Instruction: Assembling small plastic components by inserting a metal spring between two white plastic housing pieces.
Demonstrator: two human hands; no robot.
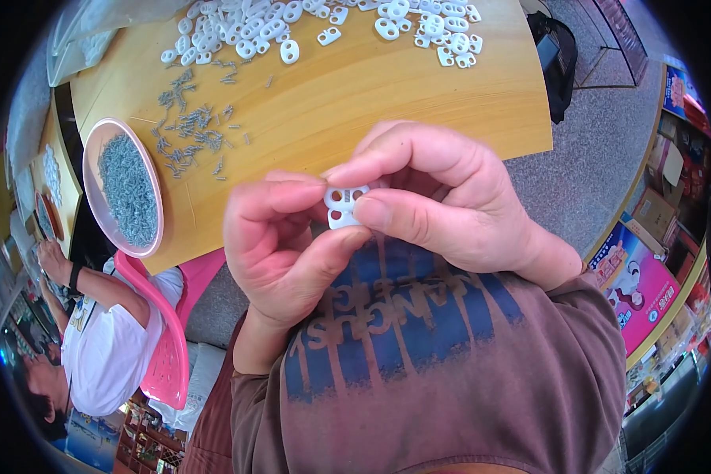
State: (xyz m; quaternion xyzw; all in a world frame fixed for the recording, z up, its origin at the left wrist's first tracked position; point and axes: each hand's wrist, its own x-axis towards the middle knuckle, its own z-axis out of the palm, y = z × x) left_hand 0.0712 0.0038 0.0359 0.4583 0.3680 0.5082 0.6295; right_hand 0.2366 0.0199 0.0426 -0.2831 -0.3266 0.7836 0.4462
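Pinching a white clip (345, 205) at the clock's centre, the left hand (280, 253) and right hand (454, 197) are both clamped on it. Loose grey springs (188, 126) lie toward ten o'clock on the table (355, 87), a bowl (92, 162) of more at nine, heaped clips (253, 30) from eleven to one.

Your head-worn left fisheye looks steeply down from close beside the desk (387, 87), wide enough to catch floor (600, 150) past it.
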